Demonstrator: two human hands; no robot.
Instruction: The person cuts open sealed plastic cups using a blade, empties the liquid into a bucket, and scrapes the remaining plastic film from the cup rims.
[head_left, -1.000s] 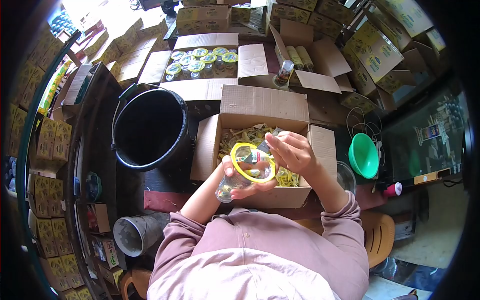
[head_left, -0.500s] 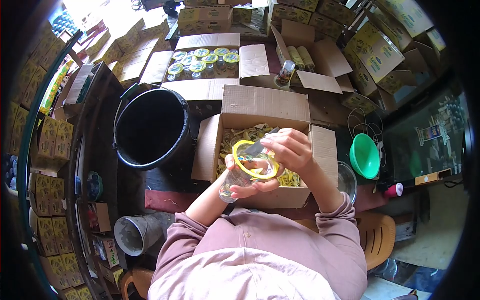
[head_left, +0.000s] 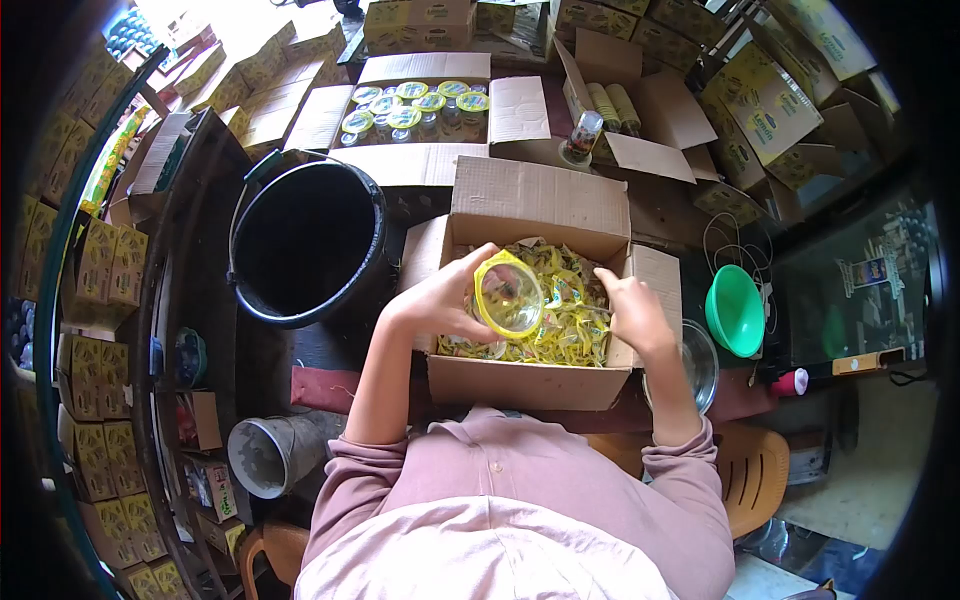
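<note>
My left hand (head_left: pixel 455 305) is wrapped round a clear jar (head_left: pixel 511 298) with a yellow rim. The jar is tilted so that its round mouth faces me. Over the right part of an open cardboard box (head_left: pixel 530 385) is my right hand (head_left: pixel 640 312), its index finger stretched out and apart from the thumb. Its other fingers are partly hidden, and I see nothing held in it. Yellow printed wrappers or sachets (head_left: pixel 570 325) fill the box below both hands.
A black bucket (head_left: pixel 380 240) stands left of the box, a grey bucket (head_left: pixel 262 460) nearer me. Behind, a carton (head_left: pixel 410 167) holds several yellow-lidded jars. One jar (head_left: pixel 581 138) stands beside another open carton (head_left: pixel 650 155). To the right are a green bowl (head_left: pixel 735 312) and a glass bowl (head_left: pixel 708 365).
The jar has moved upward in view and its mouth has turned more toward me. My right hand has left the rim and moved right; the dark flat piece it held is out of sight.
</note>
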